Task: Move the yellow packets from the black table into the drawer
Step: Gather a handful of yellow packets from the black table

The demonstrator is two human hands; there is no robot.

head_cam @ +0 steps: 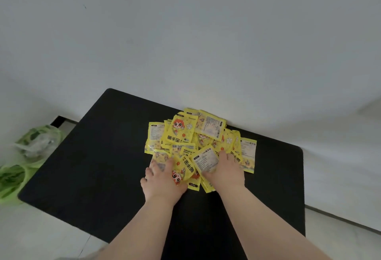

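A heap of several yellow packets (198, 136) with a cartoon figure printed on them lies on the black table (99, 156), toward its far edge by the wall. My left hand (160, 181) rests on the near left side of the heap, fingers spread over packets. My right hand (224, 171) presses on the near right side, its fingers curled around a few packets at the heap's front. No drawer is in view.
A pale wall (185, 33) stands right behind the table. Green plastic bags (26, 156) with leafy contents lie on the light floor to the table's left. A white surface (350, 167) borders the table's right side.
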